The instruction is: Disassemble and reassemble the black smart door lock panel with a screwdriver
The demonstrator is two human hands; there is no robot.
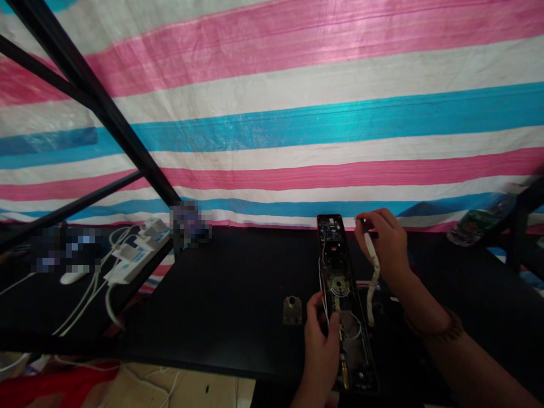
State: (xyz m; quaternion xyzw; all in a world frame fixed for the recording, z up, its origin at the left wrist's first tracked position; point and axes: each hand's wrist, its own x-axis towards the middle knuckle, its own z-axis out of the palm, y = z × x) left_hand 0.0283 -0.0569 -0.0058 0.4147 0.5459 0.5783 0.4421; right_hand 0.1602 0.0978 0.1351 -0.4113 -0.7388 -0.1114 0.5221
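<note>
A long, narrow black housing (355,362), which looks like an opened door-lock panel, lies on the black table. Inside it are a circuit board (330,229) at the far end, a round metal part (339,285), thin white wires and a brass-coloured piece (344,374) near me. My left hand (322,343) is closed around the housing's left side, thumb over the inside. Right of the far end, my right hand (385,241) is raised in a pinch on a crumpled white strip (374,272) that hangs down beside the housing. What its fingertips hold is too dark to make out.
A small square metal plate with a hole (292,310) lies left of the housing. White power strips (138,252) with cables and a black frame (106,116) stand left. A plastic bottle (471,225) lies far right. Striped sheeting (276,136) hangs behind the table (229,300).
</note>
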